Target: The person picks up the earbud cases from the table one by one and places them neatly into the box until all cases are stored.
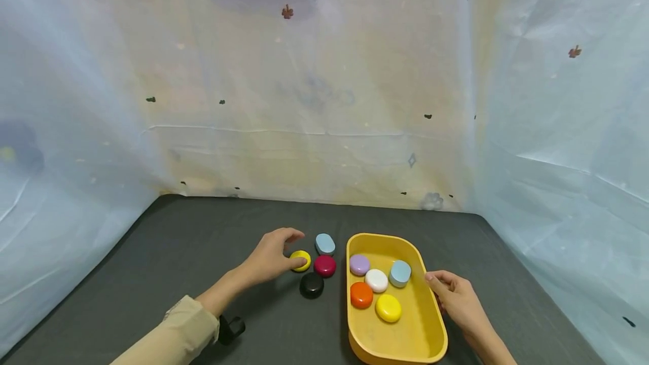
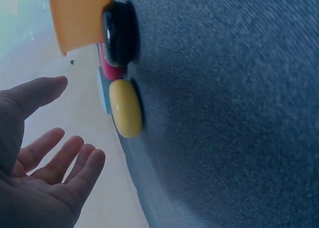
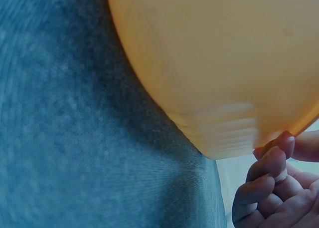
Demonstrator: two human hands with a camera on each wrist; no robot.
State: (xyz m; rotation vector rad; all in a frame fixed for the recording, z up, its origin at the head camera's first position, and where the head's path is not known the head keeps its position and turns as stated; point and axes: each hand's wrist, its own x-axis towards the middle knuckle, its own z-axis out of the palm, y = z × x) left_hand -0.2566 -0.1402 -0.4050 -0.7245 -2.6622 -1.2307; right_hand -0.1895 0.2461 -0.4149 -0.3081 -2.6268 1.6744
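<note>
Key relation: glossy yellow rounded disc (image 2: 125, 108) on the dark grey cloth-covered bench (image 1: 152, 275), just off the left hand's (image 1: 271, 255) fingertips, right of the palm. Left hand clearly nearer; right hand is across the tray. Left hand spread, thumb apart from fingers, holding nothing; thumb overlaps disc in head view, but left wrist view shows no contact. Disc looks near-round from above, no clear long axis.

Right hand (image 1: 458, 297): thumb and fingertips pinching the right rim of the yellow rounded-rectangular tray (image 1: 385, 342). Tray's long axis runs near to far.

In tray: lilac round piece (image 1: 360, 265), white round piece (image 1: 377, 280), light-blue flat-topped piece (image 1: 400, 273), orange round piece (image 1: 361, 295), bright yellow round piece (image 1: 388, 308). Near end bare.

Outside, between disc and tray: light-blue oval piece (image 1: 325, 244) farthest out, long axis roughly near-far; dark-red round piece (image 1: 325, 266) just beside the disc; black round piece (image 1: 311, 285) nearest the person.
</note>
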